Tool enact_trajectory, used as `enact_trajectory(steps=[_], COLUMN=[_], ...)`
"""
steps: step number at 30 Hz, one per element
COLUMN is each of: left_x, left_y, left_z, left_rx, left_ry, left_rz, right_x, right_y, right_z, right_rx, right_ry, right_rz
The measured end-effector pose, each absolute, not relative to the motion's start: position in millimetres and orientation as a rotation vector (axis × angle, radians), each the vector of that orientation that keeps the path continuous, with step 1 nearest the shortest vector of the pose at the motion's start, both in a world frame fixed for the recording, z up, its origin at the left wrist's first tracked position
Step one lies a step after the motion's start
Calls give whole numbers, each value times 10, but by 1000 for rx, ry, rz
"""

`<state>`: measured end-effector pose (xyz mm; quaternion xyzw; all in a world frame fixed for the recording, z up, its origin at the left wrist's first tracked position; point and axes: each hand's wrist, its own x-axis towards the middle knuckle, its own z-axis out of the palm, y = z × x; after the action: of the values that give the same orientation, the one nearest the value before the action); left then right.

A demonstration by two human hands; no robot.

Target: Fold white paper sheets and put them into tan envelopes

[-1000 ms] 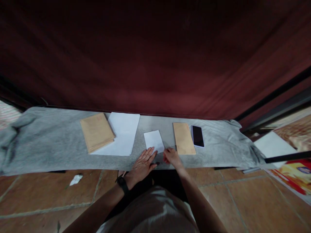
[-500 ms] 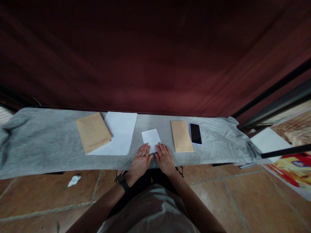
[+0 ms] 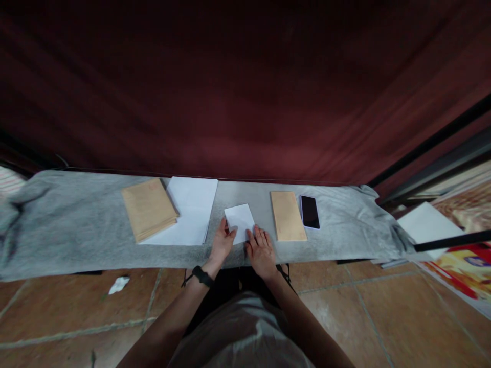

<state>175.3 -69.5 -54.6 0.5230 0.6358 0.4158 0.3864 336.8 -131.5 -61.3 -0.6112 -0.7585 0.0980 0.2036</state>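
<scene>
A small folded sheet of white paper (image 3: 240,220) lies on the grey cloth in front of me. My left hand (image 3: 222,241) has it by the left edge, thumb on top and fingers along the side and partly out of sight. Over the paper's lower right corner, my right hand (image 3: 262,250) rests flat with its fingers stretched out. To the left is a stack of larger white paper sheets (image 3: 195,209), partly covered by a pile of brown envelopes (image 3: 149,208). A single brown envelope (image 3: 288,216) lies to the right of my right hand.
A phone (image 3: 310,212) with a dark screen lies beside the single envelope. The grey cloth (image 3: 76,225) covers a narrow table against a dark red curtain (image 3: 238,102). A black bar (image 3: 452,240) and a colourful printed box (image 3: 464,268) stand at the right. Tiled floor shows below.
My left hand has gone from lying flat on the paper's lower edge to gripping its left side. My right hand stays nearly in place, still flat.
</scene>
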Motion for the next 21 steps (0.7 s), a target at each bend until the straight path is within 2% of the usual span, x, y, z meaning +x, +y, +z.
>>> enact_trajectory(steps=[4, 8, 17, 21], left_x=[1789, 1797, 1737, 1750], left_y=[-635, -662, -767, -795], left_z=[-511, -464, -346, -301], left_rx=[973, 917, 787, 722], left_ry=[1568, 1442, 1236, 1199], left_rz=[1160, 1142, 1140, 1126], right_x=[3368, 3407, 3555, 3540], right_y=[-1321, -1301, -1048, -986], right_z=[-622, -617, -589, -582], right_rx=[-1700, -1659, -1536, -1478], right_ry=[-2099, -2028, -1289, -1173], right_rz=[289, 371, 893, 1027])
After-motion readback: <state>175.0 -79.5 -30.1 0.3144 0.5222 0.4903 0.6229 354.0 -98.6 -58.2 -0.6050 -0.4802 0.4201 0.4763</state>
